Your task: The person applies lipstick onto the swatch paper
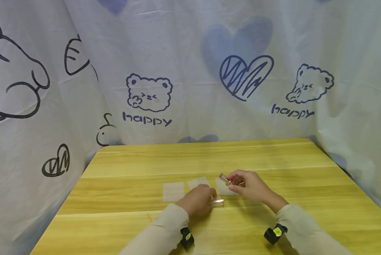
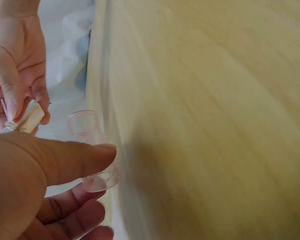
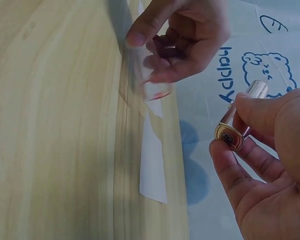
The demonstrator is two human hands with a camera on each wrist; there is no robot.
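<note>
My left hand (image 1: 198,200) is low over the table and pinches a clear tube-shaped cap (image 1: 218,202) between thumb and fingers. In the left wrist view the see-through cap (image 2: 97,181) shows faint pink rims. My right hand (image 1: 249,185) is raised a little to the right and holds a shiny lipstick tube (image 1: 224,178), its reddish end pointing up and left. In the right wrist view the lipstick tube (image 3: 227,135) has a gold base with a dark embossed mark. Cap and lipstick are apart.
On the wooden table (image 1: 130,163) lie a white paper square (image 1: 173,191) to the left, a middle paper (image 1: 197,182) partly behind my left hand, and a right paper (image 1: 226,190) beneath the lipstick. A printed white curtain (image 1: 190,106) hangs along the back and sides.
</note>
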